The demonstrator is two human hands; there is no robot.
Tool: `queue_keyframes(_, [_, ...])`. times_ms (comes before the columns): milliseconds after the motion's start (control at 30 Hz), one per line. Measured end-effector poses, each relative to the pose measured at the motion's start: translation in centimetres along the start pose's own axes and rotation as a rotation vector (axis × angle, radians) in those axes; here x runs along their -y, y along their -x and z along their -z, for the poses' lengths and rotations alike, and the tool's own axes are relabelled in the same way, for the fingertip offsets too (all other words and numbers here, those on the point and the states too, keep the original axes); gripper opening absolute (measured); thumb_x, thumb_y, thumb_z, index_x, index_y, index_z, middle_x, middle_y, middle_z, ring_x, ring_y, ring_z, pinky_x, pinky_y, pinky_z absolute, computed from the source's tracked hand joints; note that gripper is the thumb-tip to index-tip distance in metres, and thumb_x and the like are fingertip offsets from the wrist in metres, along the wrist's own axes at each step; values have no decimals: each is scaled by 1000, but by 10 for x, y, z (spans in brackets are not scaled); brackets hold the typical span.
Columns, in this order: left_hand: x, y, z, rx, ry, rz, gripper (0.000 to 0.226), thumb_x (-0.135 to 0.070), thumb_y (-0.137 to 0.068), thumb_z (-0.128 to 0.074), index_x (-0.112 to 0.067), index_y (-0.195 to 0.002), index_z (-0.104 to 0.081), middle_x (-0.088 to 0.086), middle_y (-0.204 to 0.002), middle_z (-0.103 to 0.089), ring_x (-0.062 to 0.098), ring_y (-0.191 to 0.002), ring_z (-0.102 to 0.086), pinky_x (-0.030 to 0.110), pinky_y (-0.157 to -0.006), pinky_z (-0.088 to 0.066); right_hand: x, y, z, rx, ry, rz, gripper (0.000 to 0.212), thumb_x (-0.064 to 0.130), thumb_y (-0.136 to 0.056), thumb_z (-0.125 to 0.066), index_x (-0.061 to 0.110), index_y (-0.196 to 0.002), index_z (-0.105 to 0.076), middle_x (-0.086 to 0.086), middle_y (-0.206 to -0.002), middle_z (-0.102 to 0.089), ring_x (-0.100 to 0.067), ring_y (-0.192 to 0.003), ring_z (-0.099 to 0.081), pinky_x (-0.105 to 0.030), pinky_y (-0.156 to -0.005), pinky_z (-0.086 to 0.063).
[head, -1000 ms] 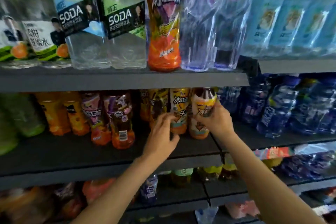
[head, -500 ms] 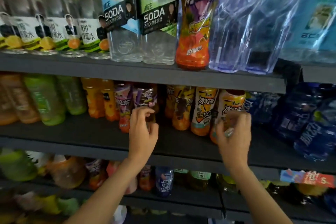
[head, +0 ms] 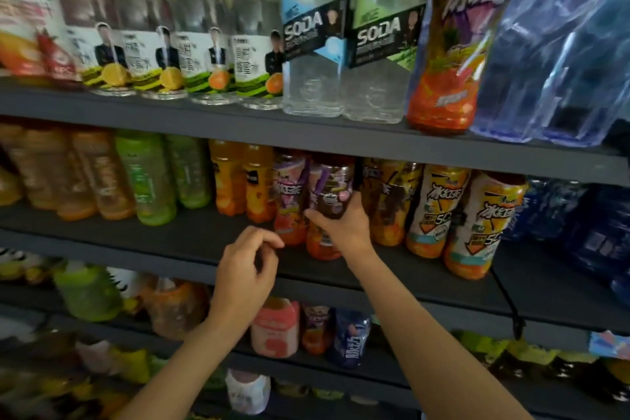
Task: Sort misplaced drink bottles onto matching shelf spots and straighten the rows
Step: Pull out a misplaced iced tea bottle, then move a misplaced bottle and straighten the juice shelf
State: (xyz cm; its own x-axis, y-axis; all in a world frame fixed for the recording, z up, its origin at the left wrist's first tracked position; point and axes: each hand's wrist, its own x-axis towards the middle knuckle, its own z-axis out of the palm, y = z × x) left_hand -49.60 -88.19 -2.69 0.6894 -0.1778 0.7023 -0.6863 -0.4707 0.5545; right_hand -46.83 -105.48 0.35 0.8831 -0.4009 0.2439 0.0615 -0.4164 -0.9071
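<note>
Gripping the purple bottle on the middle shelf, our right hand wraps its lower body, thumb across the front, fingers round the right side. This bottle stands near the shelf's front edge, touching a second purple-label bottle on its left. Our left hand hovers just in front of that second bottle, fingers loosely curled, thumb and forefinger narrowly apart, holding nothing; we cannot tell if a fingertip touches the bottle.

Left of the purple pair: two orange juice bottles, then green bottles, then amber ones, blurred. Right of the held bottle: dark-and-yellow label bottles, then two white-and-orange label tea bottles, the nearer one standing forward of the row. Blue bottles sit far right.

Top shelf, left to right: a row of clear bottles with citrus labels, two clear SODA bottles, one tall purple-and-orange tea bottle, and large blue-tinted water bottles.

Lower shelf: mixed small bottles, mostly blurred; a pink one is below our left wrist.
</note>
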Motion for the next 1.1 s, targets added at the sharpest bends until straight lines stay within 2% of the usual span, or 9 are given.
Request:
queue_keyframes(167, [31, 6, 32, 149, 105, 23, 33, 8, -83, -57, -25, -83, -57, -14, -82, -57, 3, -77, -56, 13, -65, -43, 7, 16, -9, -134, 2, -77, 65, 17, -72, -79, 11, -124, -41, -5, -119, -58, -19, -112, -55, -23, -85, -40])
queue_keyframes(300, [57, 14, 66, 285, 198, 44, 42, 3, -86, -56, -38, -91, -48, -15, -93, -55, -3, -89, -54, 6, -72, -40, 23, 68, -29, -216, 17, 43, 59, 13, -71, -79, 24, -112, -38, 14, -96, -52, -6, -92, -52, -7, -73, -39])
queue_keyframes(400, [73, 17, 92, 366, 232, 64, 43, -6, -88, -57, -42, -104, -40, -19, -107, -50, -11, -101, -47, 5, -77, -39, 38, 100, -66, -85, 94, 156, 61, 15, -66, -83, 27, -109, -42, 16, -94, -56, 5, -85, -54, -3, -67, -41])
queue_keyframes(567, [81, -1, 143, 183, 400, 87, 34, -9, -86, -52, -38, -104, -45, -21, -100, -57, -11, -97, -54, 4, -80, -40, 57, 129, -134, 177, 103, 199, 59, 37, -52, -77, 33, -105, -51, 20, -96, -64, 13, -91, -58, -11, -74, -45])
queue_keyframes(733, [122, -19, 195, 130, 332, 132, 29, -10, -91, -52, -28, -112, -49, -18, -103, -56, -10, -96, -53, 9, -79, -44, 89, 96, -186, 161, -13, 260, 80, 55, -36, -82, 21, -106, -61, 14, -92, -71, 2, -91, -64, -20, -78, -51])
queue_keyframes(867, [167, -18, 233, 98, 220, 180, 33, -14, -93, -51, -42, -108, -41, -19, -103, -54, -2, -91, -54, 19, -78, -47, 119, 82, -247, 74, -82, 417, 67, 40, -54, -80, 3, -108, -63, -1, -100, -69, 2, -94, -63, -10, -78, -47])
queue_keyframes(933, [191, -23, 254, 37, 211, 220, 31, -12, -93, -51, -38, -109, -43, -16, -101, -57, 3, -90, -56, 25, -80, -49, 136, 81, -275, 91, -110, 458, 75, 49, -52, -80, 3, -109, -63, -3, -103, -69, -4, -98, -63, -11, -82, -47])
queue_keyframes(1000, [218, -29, 275, -40, 244, 227, 32, -8, -92, -51, -35, -109, -45, -16, -101, -57, 1, -92, -57, 20, -80, -49, 156, 78, -302, 145, -94, 513, 85, 66, -48, -77, 11, -112, -62, -4, -106, -67, -5, -102, -62, -15, -86, -47])
queue_keyframes(1100, [264, -31, 305, -134, 274, 247, 38, 1, -90, -50, -35, -102, -46, -11, -98, -57, 2, -89, -57, 16, -77, -47, 186, 75, -348, 137, -78, 637, 69, 60, -47, -75, 56, -110, -46, 2, -108, -56, 10, -103, -52, -3, -85, -38])
